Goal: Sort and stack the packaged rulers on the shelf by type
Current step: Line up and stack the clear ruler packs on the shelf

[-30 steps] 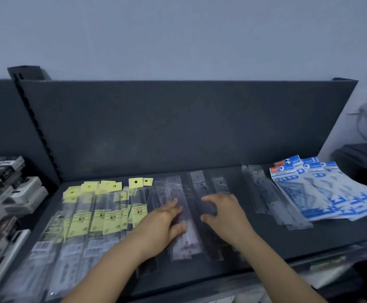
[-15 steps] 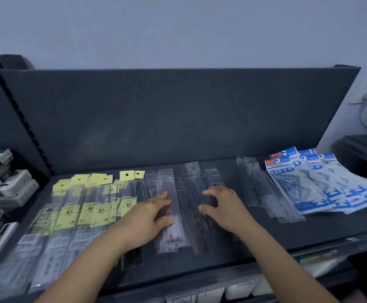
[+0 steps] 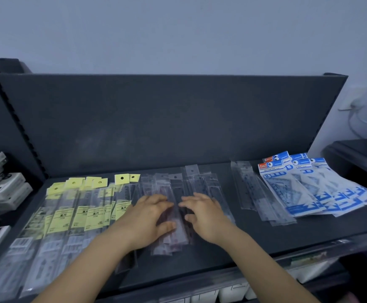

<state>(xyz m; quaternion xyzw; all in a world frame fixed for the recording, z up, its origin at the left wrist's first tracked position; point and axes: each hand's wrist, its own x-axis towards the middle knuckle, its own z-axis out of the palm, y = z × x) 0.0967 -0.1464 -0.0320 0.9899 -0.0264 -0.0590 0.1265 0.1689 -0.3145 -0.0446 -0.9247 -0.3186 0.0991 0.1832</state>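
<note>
Matte charcoal shelf [image 3: 265, 241] carries glossy, flat packets. Our left hand [image 3: 149, 217] and right hand [image 3: 204, 213] lie relaxed, fingers spread, pressing the slim clear-sleeved rulers [image 3: 173, 237] at its middle. Yellow-carded rulers [image 3: 75, 215] fan across the left end. Blue-and-white sets [image 3: 304, 193] overlap at the right back corner, with long clear sleeves [image 3: 256, 193] just beside them.

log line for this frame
left hand pressing clear ruler packs | right hand on same packs | yellow-label packs at left | blue packs at right
</note>
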